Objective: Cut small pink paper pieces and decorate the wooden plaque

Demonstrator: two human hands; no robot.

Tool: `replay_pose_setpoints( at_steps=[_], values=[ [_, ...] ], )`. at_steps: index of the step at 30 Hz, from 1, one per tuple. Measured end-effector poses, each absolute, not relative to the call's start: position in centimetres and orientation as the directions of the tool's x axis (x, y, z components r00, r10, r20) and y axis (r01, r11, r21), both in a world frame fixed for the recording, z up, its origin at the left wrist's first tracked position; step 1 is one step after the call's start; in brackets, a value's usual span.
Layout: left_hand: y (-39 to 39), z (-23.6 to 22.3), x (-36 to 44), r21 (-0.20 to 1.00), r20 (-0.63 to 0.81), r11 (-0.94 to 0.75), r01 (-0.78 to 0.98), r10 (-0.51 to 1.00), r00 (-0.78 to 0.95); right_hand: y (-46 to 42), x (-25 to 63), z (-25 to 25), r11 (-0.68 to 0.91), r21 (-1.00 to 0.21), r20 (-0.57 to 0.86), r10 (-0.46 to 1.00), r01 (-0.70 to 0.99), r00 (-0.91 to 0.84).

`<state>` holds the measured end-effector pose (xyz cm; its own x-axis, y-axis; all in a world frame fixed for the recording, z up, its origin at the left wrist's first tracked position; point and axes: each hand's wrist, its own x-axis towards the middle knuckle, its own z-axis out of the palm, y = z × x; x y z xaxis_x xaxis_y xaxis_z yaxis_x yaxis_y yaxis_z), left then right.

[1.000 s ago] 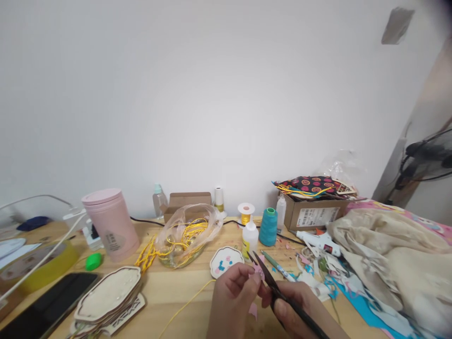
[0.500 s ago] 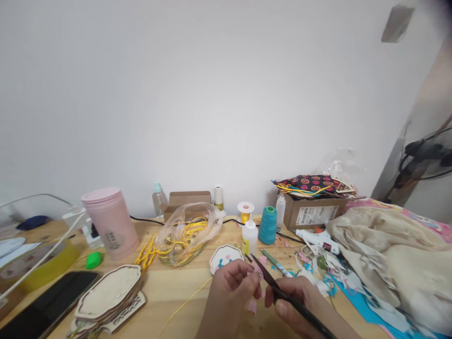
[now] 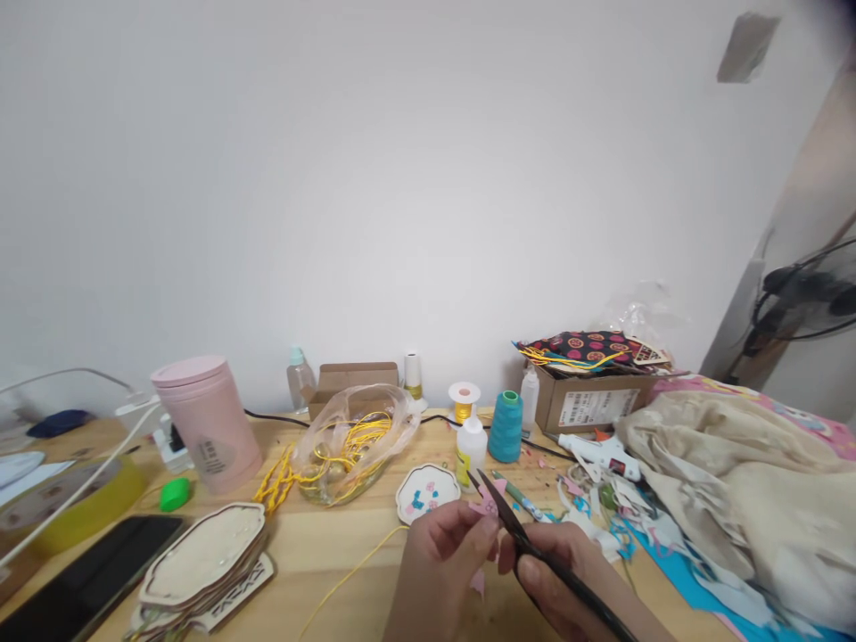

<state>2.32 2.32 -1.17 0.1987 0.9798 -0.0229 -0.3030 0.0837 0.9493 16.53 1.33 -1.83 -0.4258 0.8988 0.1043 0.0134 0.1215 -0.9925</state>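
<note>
My left hand (image 3: 438, 557) pinches a small pink cut-out piece (image 3: 487, 505) between thumb and fingers, low in the middle of the view. My right hand (image 3: 568, 580) grips black scissors (image 3: 528, 544), whose blades are slightly parted at the pink piece. Another pink scrap (image 3: 477, 582) lies on the wooden table (image 3: 334, 553) below my hands. Just beyond my left hand sits a small white scalloped dish (image 3: 426, 491) with pink and blue bits on it.
Behind stand a white glue bottle (image 3: 472, 448), teal thread cone (image 3: 506, 427), gold wire spool (image 3: 465, 402) and pink tumbler (image 3: 206, 424). A bag of yellow cord (image 3: 351, 441) and stacked scalloped boards (image 3: 201, 557) lie left. Glue gun (image 3: 598, 450), cardboard box (image 3: 592, 401), beige cloth (image 3: 742, 490) right.
My hands shifted only slightly; the pink piece has turned a little between my fingers and shows more above them at the scissor blades.
</note>
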Motion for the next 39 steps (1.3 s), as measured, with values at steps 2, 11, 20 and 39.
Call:
replay_pose_setpoints(
  at_steps=[2,11,20,39],
  values=[
    [2.2,-1.0,2.3,0.949,-0.045,0.09,-0.301,0.987,0.155,1.4,16.5,-1.8,0.146,-0.989,0.119,0.899,0.033,-0.421],
    [1.7,0.5,2.1,0.963,-0.028,0.056,-0.262,0.993,0.11,1.7,16.4,-1.9,0.194,-0.978,0.144,0.894,0.076,-0.424],
    [1.8,1.0,2.0,0.967,-0.044,0.073,-0.243,0.991,0.123,1.4,16.5,-1.6,0.113,-0.99,0.066,0.907,0.089,-0.417],
    [2.0,1.1,1.3,0.984,-0.014,0.039,-0.173,0.989,0.146,1.9,16.9,-1.4,0.198,-0.959,0.082,0.879,0.203,-0.47]
  ],
)
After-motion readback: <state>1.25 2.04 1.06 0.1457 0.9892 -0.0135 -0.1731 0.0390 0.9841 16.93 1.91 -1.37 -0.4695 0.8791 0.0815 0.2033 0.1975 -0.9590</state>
